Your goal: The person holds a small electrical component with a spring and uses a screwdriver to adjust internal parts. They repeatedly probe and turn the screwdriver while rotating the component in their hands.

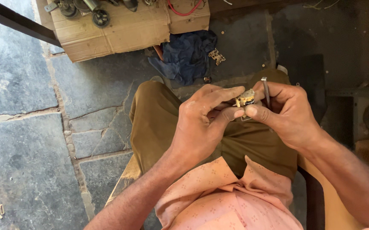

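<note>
We're seated, both hands up over our lap. Left hand pinches a small yellowish part between thumb and forefinger, fingers closed tight on it. Right hand grips the same part from the other side and also carries a thin metal tool, shaft standing up between the fingers. Part sits between the two hands, above the olive trousers.

Risks, as we judge them:
- Part is tiny and held by fingertips only. A slip drops it onto the stone floor, where the cracks and grit would hide it.
- Tool tip is close to our left fingers. Pushing hard and skidding off the part could jab them.
- Right hand does two jobs at once, so its hold on each looks weak.

Hard to tell:
- What the part is: some brass-coloured and dark bits, mostly covered by our fingers.
- Tool tip is hidden behind the right hand, so we can't say if it touches the part.
- Cardboard sheet at the top edge holds metal pieces and a red wire, all cut off by the frame.
- Blue rag lies on the floor just below the cardboard, with a small scrap beside it, kind unclear.
</note>
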